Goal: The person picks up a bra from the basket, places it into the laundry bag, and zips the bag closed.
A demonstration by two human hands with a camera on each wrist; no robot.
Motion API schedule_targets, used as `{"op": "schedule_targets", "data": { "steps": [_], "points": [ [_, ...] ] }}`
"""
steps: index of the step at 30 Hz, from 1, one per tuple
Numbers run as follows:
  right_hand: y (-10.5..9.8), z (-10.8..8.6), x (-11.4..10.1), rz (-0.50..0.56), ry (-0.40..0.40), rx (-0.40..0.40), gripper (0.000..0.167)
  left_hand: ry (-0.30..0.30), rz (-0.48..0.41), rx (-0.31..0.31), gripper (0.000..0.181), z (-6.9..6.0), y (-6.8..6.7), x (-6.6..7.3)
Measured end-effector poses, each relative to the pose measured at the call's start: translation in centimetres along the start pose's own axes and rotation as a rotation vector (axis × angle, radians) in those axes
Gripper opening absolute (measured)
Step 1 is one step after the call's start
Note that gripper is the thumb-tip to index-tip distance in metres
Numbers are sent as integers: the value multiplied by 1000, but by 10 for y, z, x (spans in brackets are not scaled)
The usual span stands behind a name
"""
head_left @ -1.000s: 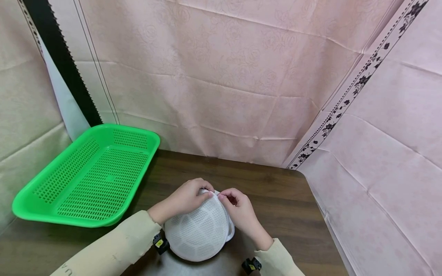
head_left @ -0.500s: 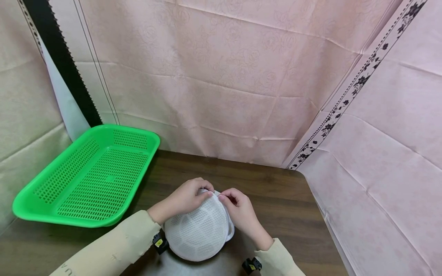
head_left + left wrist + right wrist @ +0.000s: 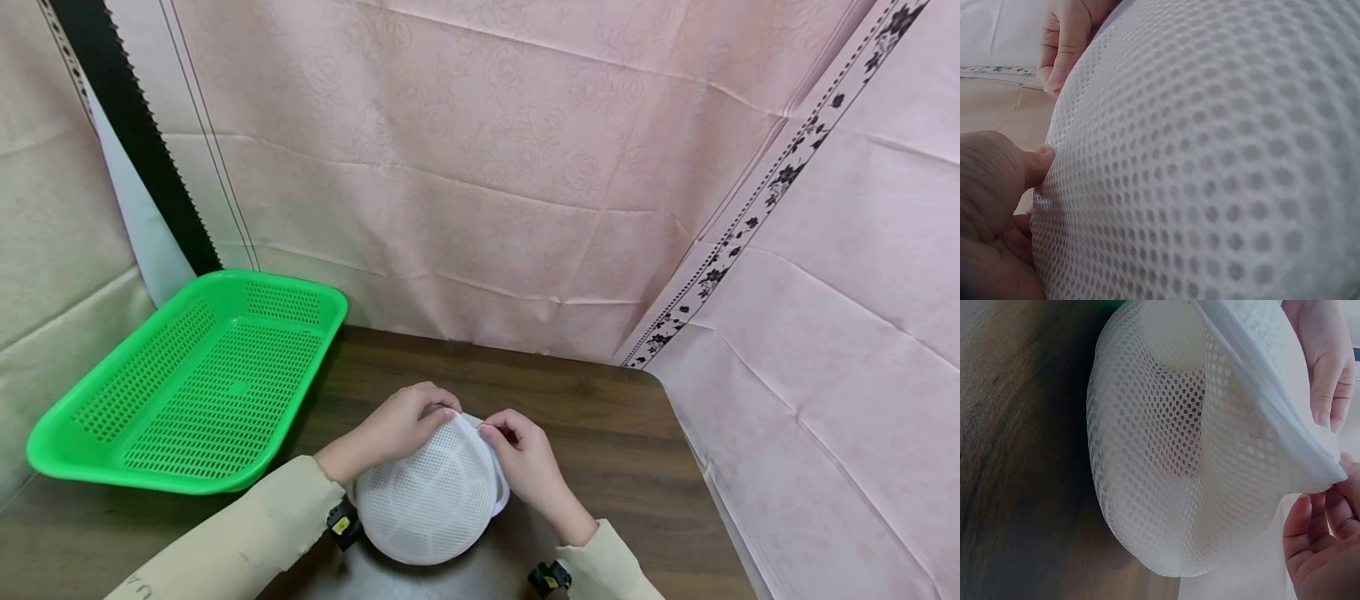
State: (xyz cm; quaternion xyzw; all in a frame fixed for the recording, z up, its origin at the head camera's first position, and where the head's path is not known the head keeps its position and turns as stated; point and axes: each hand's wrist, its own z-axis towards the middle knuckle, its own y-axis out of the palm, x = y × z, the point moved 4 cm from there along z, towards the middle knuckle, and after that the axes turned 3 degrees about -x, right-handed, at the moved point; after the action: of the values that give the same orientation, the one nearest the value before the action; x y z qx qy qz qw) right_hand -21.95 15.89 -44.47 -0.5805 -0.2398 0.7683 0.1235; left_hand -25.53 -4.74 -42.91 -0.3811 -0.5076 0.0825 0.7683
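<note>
Left hand [image 3: 397, 429]: thumb and fingers pinch the top edge of the white mesh bag [image 3: 427, 500]. Right hand [image 3: 522, 458]: fingers bent, thumb and fingertips closed on the end of the bag's seam [image 3: 1266, 394], best seen in the right wrist view. The hands are near each other and do not touch.

The bag is between the hands at the near side of the wooden table [image 3: 600, 425], rounded and bulging. Whether its underside rests on the tabletop cannot be told. A white loop [image 3: 502, 493] shows at its right side. A pale round patch [image 3: 1175, 331] appears through the mesh; contents or part of the bag, not determined.

Progress: both hands have a grip at the seam, so that much is judged done. The work on the edge is judged under way, not finished, since neither hand is free of it. Whether the seam is fully closed cannot be verified; no slider can be made out. Letting go of the bag is left.

Count: mesh bag, one; white loop, one visible; hands, two; black wrist devices [image 3: 343, 525], two; cream sleeves [image 3: 247, 529], two. Further out: green basket [image 3: 240, 387], one, left of the bag and apart from it; table, one. Patterned cloth [image 3: 487, 208] hangs behind and at both sides; number of sheets not established.
</note>
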Motion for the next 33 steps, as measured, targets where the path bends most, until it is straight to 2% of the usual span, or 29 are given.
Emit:
{"op": "schedule_targets", "data": {
  "steps": [12, 20, 23, 28, 33],
  "points": [
    [1, -1, -2, 40, 20, -17, 12, -31, -43, 41, 11, -2, -1, 3],
    [-6, 5, -11, 49, -1, 39, 5, 20, -125, 82, 13, -3, -1, 14],
    [-9, 6, -15, 52, -11, 53, 9, 29, -145, 92, 12, -3, -1, 15],
    [-8, 6, -13, 15, -38, 29, 8, 47, -119, 82, 12, -4, 0, 12],
    [-3, 5, -9, -18, -56, 6, 5, 21, -84, 62, 11, -6, 1, 6]
  ]
}}
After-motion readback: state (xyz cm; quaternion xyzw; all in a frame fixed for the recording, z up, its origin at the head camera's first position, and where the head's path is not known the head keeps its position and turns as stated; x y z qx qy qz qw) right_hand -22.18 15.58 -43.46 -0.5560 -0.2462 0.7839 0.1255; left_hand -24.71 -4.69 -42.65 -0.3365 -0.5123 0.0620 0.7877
